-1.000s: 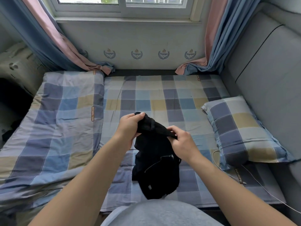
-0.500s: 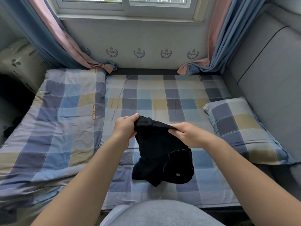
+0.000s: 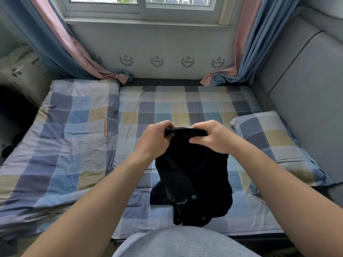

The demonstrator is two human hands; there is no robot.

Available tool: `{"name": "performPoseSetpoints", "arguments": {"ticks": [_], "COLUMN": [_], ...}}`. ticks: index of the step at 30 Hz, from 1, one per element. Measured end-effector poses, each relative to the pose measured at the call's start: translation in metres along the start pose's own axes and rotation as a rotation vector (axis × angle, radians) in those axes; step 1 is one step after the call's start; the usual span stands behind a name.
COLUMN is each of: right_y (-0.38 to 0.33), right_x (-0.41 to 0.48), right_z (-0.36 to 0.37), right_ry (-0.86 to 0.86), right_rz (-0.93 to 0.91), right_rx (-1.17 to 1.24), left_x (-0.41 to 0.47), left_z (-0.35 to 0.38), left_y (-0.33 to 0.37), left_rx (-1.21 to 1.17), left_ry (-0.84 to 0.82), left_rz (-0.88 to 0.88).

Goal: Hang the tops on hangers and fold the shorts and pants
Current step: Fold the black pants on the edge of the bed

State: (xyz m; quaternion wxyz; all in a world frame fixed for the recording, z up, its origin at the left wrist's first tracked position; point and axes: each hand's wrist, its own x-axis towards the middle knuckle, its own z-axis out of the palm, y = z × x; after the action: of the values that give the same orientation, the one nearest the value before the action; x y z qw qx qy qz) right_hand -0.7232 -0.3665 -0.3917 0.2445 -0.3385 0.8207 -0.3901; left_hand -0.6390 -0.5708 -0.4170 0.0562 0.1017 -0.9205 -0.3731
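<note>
Both hands (image 3: 185,140) grip black garment (image 3: 193,175) top edge; rest hangs below.

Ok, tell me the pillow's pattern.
The pillow is checked in blue, slate and tan squares, clearest in the head view.

**Bedroom in a home.** A bed covered by a checked sheet (image 3: 185,108) extends beneath and beyond the left hand (image 3: 154,140) and the right hand (image 3: 211,138). A quilt (image 3: 65,136) in the same check lies to the left of the left hand, and a matching pillow (image 3: 265,138) lies to the right of the right hand. Beyond the hands, a sliding window (image 3: 141,6) hung with blue-and-pink curtains (image 3: 55,43) stands above a pale wall (image 3: 167,39) printed with crest emblems (image 3: 157,62). A grey padded panel (image 3: 306,89) rises at the far right.
</note>
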Motion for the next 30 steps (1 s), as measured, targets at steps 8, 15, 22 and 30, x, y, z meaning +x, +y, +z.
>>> {"name": "performPoseSetpoints", "arguments": {"ticks": [8,15,22,30], "right_y": [0.063,0.101,0.145,0.147], "right_x": [0.008,0.001,-0.03,-0.024], "right_z": [0.027,0.051,0.015,0.01], "right_ry": [0.348,0.556,0.546,0.727], "right_rz": [0.279,0.356,0.715,0.816], "right_rx": [-0.517,-0.703,-0.601,-0.066], "left_x": [0.005,-0.006,-0.015,-0.029], "left_z": [-0.003,-0.02,-0.068,-0.037], "left_y": [0.0,-0.013,-0.059,-0.131], "left_rx": [-0.021,-0.037,0.031,0.182], "left_ry": [0.04,0.23,0.391,0.099], "left_rz": [-0.19,-0.245,-0.336,-0.541]}}
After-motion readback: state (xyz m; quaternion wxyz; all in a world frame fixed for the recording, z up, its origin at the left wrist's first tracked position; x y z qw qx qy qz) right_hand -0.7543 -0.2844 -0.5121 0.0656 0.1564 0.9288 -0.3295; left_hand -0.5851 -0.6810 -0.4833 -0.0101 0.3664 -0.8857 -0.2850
